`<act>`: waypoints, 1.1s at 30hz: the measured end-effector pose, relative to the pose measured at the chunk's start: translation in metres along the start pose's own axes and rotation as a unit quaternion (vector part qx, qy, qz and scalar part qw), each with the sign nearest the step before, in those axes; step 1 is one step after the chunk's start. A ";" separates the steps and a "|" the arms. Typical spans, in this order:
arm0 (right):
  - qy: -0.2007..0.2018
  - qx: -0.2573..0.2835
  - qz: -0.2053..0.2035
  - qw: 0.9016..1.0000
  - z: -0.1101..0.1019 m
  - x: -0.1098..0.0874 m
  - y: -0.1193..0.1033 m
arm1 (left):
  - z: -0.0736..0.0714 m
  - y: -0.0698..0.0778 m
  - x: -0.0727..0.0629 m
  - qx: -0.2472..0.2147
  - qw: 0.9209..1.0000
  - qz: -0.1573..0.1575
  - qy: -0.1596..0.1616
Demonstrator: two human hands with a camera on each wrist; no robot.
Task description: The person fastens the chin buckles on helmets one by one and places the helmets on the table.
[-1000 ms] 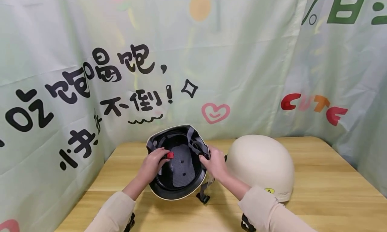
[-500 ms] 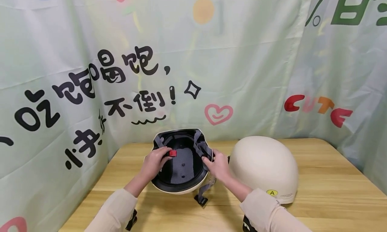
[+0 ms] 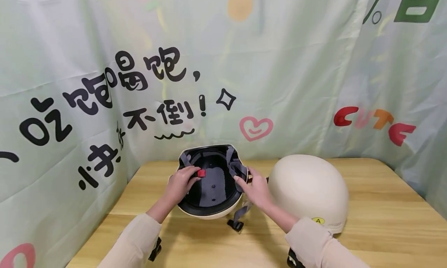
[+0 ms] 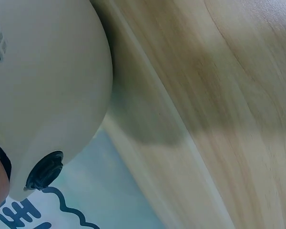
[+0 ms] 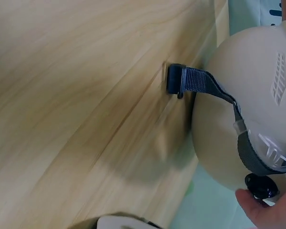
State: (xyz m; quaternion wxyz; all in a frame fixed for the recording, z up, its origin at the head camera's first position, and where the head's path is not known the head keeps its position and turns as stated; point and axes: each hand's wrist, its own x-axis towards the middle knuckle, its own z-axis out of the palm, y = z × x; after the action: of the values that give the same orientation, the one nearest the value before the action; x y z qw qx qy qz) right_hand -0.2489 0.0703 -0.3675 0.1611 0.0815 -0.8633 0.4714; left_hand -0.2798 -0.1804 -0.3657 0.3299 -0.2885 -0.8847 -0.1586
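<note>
A cream helmet [image 3: 209, 216] is held with its black-lined inside facing up toward me. At its left side my left hand [image 3: 178, 186] pinches a red strap buckle [image 3: 201, 173] over the opening. My right hand [image 3: 257, 188] grips the right rim, thumb on the inside near the grey straps [image 3: 238, 167]. From that side a loose strap hangs down, ending in a black buckle [image 3: 235, 225]. In the right wrist view, this strap [image 5: 207, 82] runs past the shell [image 5: 248, 76], and the right hand [image 5: 271, 210] touches a black knob [image 5: 262, 186].
A second cream helmet [image 3: 309, 190] with a yellow sticker [image 3: 318, 220] rests on the wooden table [image 3: 384, 221], just right of my right hand. A pale green printed curtain [image 3: 297, 85] hangs behind the table.
The held helmet has straightened from a sideways tilt and its opening looks flatter. Both hands have kept their holds. The head view has shifted slightly.
</note>
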 end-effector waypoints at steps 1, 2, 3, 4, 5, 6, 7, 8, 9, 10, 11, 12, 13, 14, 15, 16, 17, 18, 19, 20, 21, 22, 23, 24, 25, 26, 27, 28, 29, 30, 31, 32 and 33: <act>-0.001 -0.004 -0.005 1.000 -0.003 -0.001 0.000 | 0.000 0.001 0.002 -0.003 1.000 0.002 0.000; 0.003 -0.012 -0.018 1.000 -0.007 -0.002 0.001 | 0.001 0.002 0.003 -0.004 1.000 0.004 0.002; 0.010 -0.021 -0.036 0.999 -0.009 -0.003 0.002 | 0.001 0.002 0.005 -0.006 1.000 0.006 0.004; 0.016 -0.031 -0.055 0.998 -0.012 -0.005 0.003 | 0.002 0.003 0.005 -0.008 1.000 0.008 0.005; 0.022 -0.036 -0.077 0.996 -0.014 -0.007 0.004 | 0.002 0.003 0.006 -0.009 1.000 0.009 0.006; 0.031 -0.043 -0.104 0.993 -0.015 -0.010 0.005 | 0.003 0.004 0.005 -0.008 1.000 0.011 0.007; 0.043 -0.053 -0.135 0.988 -0.015 -0.013 0.006 | 0.003 0.004 0.005 -0.008 1.000 0.013 0.009; 0.057 -0.062 -0.173 0.981 -0.016 -0.015 0.008 | 0.003 0.003 0.004 -0.007 1.000 0.013 0.011; 0.069 -0.071 -0.210 0.973 -0.016 -0.017 0.010 | 0.004 0.003 0.004 -0.006 1.000 0.016 0.011; 0.082 -0.079 -0.247 0.962 -0.017 -0.019 0.011 | 0.004 0.003 0.004 -0.005 1.000 0.019 0.014; 0.096 -0.088 -0.285 0.950 -0.017 -0.020 0.013 | 0.003 0.002 0.004 -0.005 1.000 0.022 0.017; 0.106 -0.096 -0.321 0.936 -0.018 -0.022 0.014 | 0.003 0.002 0.004 -0.004 0.999 0.026 0.021; 0.115 -0.102 -0.357 0.921 -0.019 -0.023 0.015 | 0.003 0.002 0.004 -0.002 0.999 0.029 0.025; 0.121 -0.109 -0.391 0.906 -0.020 -0.023 0.016 | 0.002 0.002 0.004 -0.002 0.999 0.031 0.030; 0.124 -0.115 -0.419 0.892 -0.021 -0.024 0.017 | 0.002 0.001 0.004 -0.001 0.999 0.033 0.033; 0.127 -0.120 -0.448 0.877 -0.022 -0.025 0.017 | 0.001 0.001 0.004 -0.002 0.999 0.033 0.036; 0.127 -0.123 -0.476 0.862 -0.022 -0.026 0.018 | 0.000 0.001 0.004 -0.003 0.999 0.032 0.037; 0.131 -0.127 -0.503 0.845 -0.023 -0.027 0.018 | 0.000 0.001 0.004 -0.004 0.999 0.031 0.036; 0.136 -0.131 -0.528 0.828 -0.023 -0.027 0.019 | 0.000 0.001 0.003 -0.005 0.999 0.029 0.034; 0.140 -0.133 -0.552 0.811 -0.023 -0.028 0.020 | -0.001 0.001 0.003 -0.006 0.999 0.026 0.031; 0.145 -0.133 -0.573 0.796 -0.022 -0.029 0.021 | -0.001 0.001 0.003 -0.007 0.999 0.023 0.026; 0.149 -0.133 -0.593 0.780 -0.022 -0.030 0.023 | -0.001 0.001 0.002 -0.008 0.999 0.021 0.023; 0.152 -0.131 -0.610 0.767 -0.022 -0.030 0.024 | -0.001 0.001 0.002 -0.008 1.000 0.019 0.019; 0.153 -0.131 -0.624 0.755 -0.021 -0.031 0.026 | -0.001 0.001 0.001 -0.007 1.000 0.018 0.016; 0.150 -0.132 -0.637 0.745 -0.021 -0.033 0.029 | -0.001 0.001 0.001 -0.008 1.000 0.018 0.016; 0.148 -0.137 -0.648 0.735 -0.021 -0.034 0.031 | 0.000 0.001 0.001 -0.009 1.000 0.018 0.016; 0.145 -0.146 -0.659 0.723 -0.020 -0.035 0.034 | 0.000 0.000 0.000 -0.010 1.000 0.020 0.016; 0.141 -0.159 -0.670 0.712 -0.020 -0.035 0.037 | 0.000 0.000 0.000 -0.011 1.000 0.022 0.017; 0.136 -0.174 -0.678 0.701 -0.020 -0.036 0.039 | 0.000 -0.001 0.000 -0.011 1.000 0.023 0.018; 0.133 -0.193 -0.685 0.690 -0.020 -0.037 0.042 | 0.000 -0.001 0.000 -0.010 0.999 0.024 0.019; 0.128 -0.211 -0.691 0.679 -0.020 -0.038 0.045 | 0.001 -0.002 0.000 -0.009 0.999 0.026 0.019; 0.126 -0.230 -0.696 0.669 -0.021 -0.039 0.046 | 0.001 -0.002 0.000 -0.008 0.999 0.027 0.019; 0.120 -0.246 -0.699 0.661 -0.021 -0.040 0.048 | 0.001 -0.003 0.001 -0.004 0.999 0.028 0.020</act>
State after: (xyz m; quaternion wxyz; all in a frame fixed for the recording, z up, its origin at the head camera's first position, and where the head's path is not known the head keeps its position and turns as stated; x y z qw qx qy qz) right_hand -0.2215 0.1138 -0.4087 0.5595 0.5608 -0.6103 -0.0037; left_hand -0.2821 -0.1818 -0.3660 0.3509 -0.3109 -0.8689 -0.1591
